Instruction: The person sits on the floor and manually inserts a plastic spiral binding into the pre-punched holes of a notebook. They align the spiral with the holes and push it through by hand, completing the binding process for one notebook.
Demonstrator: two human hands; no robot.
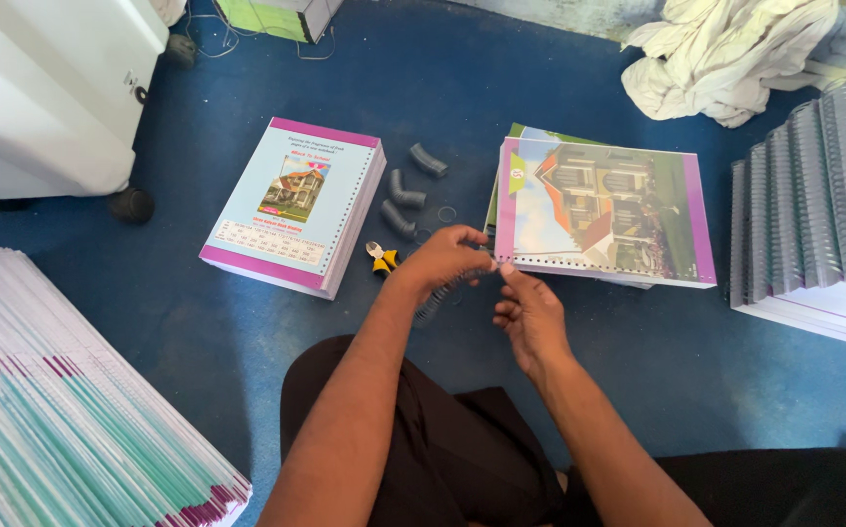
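While both hands meet over the blue floor (423, 88), a grey spiral coil (440, 296) runs between them, slanting down to the left from the fingertips. It hangs just above the floor, right at the punched edge of the booklet stack (604, 210) whose cover shows a house picture.

Left hand (447, 259): fingers curled, pinched shut on the upper part of the coil, palm down.
Right hand (530, 312): thumb and forefinger closed at the coil's top end, right beside the left fingertips; the other fingers are folded loosely. Exact contact point under the fingers: cannot tell.

Near surroundings:
- Cutters (381, 259) with yellow handles lie on the floor just left of the left wrist.
- Three short coil pieces (405, 190) lie in a loose row between the two nearer stacks; a small ring (447, 214) lies beside them.
- Second stack (296, 205), pale blue cover with pink bands, holes along its right edge, lies to the left, apart from the hands.

Farther out:
- Bound booklets (818, 215) with spiral spines stand fanned at the right edge.
- Loose sheets (62, 410) are fanned out at lower left.
- White cabinet (47, 93) on a black foot, upper left.
- Crumpled white cloth (725, 59), upper right.
- Person's dark trousers (443, 449) fill the bottom of the view.
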